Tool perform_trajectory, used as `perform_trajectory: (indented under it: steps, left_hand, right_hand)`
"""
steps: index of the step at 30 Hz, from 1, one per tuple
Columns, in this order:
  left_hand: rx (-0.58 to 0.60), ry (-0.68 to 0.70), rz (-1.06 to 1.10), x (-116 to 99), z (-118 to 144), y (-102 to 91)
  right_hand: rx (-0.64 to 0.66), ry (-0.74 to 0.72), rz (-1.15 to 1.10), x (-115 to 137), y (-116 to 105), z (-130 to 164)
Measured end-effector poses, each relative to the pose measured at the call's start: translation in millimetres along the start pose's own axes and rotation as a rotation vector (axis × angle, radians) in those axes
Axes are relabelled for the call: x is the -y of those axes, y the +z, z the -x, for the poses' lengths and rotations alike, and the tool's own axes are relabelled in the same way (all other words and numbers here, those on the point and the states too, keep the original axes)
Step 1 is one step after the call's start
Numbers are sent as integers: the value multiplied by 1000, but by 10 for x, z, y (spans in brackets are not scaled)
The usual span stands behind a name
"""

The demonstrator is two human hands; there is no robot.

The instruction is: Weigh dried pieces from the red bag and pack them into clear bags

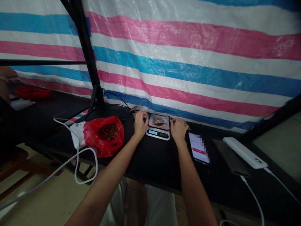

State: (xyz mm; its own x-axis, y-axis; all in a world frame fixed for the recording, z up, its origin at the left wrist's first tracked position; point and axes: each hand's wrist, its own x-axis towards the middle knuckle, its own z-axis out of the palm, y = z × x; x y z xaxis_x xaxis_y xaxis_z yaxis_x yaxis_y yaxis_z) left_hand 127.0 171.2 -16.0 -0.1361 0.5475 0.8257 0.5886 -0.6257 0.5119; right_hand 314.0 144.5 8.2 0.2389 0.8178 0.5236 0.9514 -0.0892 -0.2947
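Observation:
A small clear packet of brown bits [159,120] lies on the plate of a white digital kitchen scale [158,134]. The scale's display is lit, but its digits are too small to read. My left hand [140,126] is at the scale's left side, fingers loosely curved and nothing seen in them. At the right side is my right hand [178,129], its bent fingers apart and close to the packet's edge; whether they touch it I cannot tell. Behind my left hand lies a clear plastic bag [136,108], partly hidden.
Left of my arm stands an open red plastic bag [113,147] of reddish-brown pieces, beside a white box-shaped device [77,135] with a cable. A phone [199,149], a dark flat item [231,157] and a white power bank [245,153] lie rightward. A metal post [88,53] rises behind.

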Motion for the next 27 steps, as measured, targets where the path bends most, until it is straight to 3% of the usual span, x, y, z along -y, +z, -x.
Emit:
perform_trajectory:
  steps: [9,12,16,19,22,27]
  left_hand:
    - [91,18,6,-27,10,-8]
    - [121,35,14,-37,13,-9]
    - [94,-44,-69,-71,16,-13]
    - [34,-150,-76,-81,7,-14]
    - [54,-175,31,-63,-4,1]
    - [180,-247,351,-3,-19,55]
  right_hand:
    - [174,150,-166,40,79,7]
    - [161,155,-200,70,83,14]
    - [101,32,-258,145,1,40]
    - [147,-141,-321,206,-87,66]
    - [159,-243,-348,266,-136,92]
    - [156,-273,-478,336,-119,110]
